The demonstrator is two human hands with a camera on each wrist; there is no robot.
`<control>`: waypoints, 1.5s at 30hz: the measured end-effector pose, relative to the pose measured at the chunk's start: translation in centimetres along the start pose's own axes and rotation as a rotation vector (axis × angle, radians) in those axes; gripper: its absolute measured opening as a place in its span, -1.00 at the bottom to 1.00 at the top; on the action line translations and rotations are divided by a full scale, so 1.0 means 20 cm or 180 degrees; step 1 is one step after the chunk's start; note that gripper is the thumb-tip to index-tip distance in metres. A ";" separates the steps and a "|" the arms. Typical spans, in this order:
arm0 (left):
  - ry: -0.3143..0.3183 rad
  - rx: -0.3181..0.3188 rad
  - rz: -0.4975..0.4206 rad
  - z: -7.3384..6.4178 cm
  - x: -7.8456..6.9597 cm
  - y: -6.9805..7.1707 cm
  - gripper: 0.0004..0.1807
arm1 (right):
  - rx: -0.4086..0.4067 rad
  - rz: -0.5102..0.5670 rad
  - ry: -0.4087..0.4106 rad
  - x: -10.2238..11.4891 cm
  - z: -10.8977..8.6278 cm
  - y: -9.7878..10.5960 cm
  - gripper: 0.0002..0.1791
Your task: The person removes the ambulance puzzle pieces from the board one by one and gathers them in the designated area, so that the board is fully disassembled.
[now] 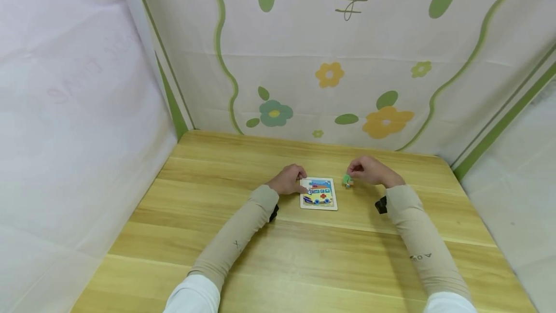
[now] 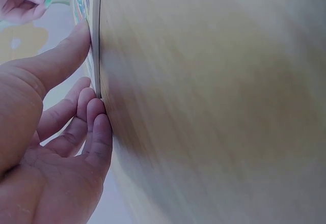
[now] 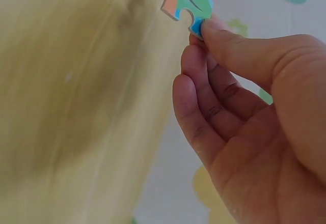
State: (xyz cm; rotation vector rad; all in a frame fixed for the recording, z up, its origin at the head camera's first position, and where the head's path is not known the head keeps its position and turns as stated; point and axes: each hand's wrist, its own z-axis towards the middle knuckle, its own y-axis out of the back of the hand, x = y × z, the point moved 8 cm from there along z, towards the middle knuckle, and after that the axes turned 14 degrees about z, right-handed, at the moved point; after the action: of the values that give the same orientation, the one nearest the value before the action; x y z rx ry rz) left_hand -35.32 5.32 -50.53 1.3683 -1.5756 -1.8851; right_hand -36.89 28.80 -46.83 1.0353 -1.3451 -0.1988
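Observation:
A small square jigsaw puzzle [image 1: 320, 198] with a pale frame lies on the table, showing a yellow ambulance with a red cross. At its upper left a pale bare patch shows beside the picture. My left hand [image 1: 288, 180] holds the puzzle by its left side, thumb over the face and fingertips at the edge [image 2: 97, 40]. To the right of the puzzle, my right hand [image 1: 368, 170] pinches a jigsaw piece [image 3: 191, 2] between thumb and fingers. Green, orange and blue are printed on this piece, and a rounded notch is cut in its side.
The wooden table [image 1: 304, 264] reaches back to a flowered cloth wall [image 1: 299, 95]. Another pale cloth [image 1: 87, 134] hangs along the left side. Under each wrist sits a black device [image 1: 381, 205].

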 end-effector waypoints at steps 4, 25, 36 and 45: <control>0.0002 -0.0012 -0.0050 -0.01 -0.01 0.01 -0.56 | -0.0025 -0.0002 -0.0158 -0.08 -0.03 0.00 -0.85; 0.0012 0.0042 -0.0036 0.00 -0.01 0.00 -0.55 | -0.0144 0.0148 -0.0267 -0.20 -0.03 -0.06 -0.84; -0.0034 0.0067 -0.0130 0.00 0.00 0.00 -0.55 | -0.0157 0.0084 -0.0277 -0.18 -0.04 -0.05 -0.84; -0.0035 0.0075 -0.0165 0.00 0.00 0.00 -0.56 | -0.0113 0.0035 -0.0187 -0.05 -0.04 -0.04 -0.83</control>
State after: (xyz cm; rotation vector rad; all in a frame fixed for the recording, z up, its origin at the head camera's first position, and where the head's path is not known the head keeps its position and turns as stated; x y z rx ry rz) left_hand -35.23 5.33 -50.60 1.4241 -1.5868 -1.9128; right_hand -36.10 29.41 -48.05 0.9985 -1.3953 -0.2458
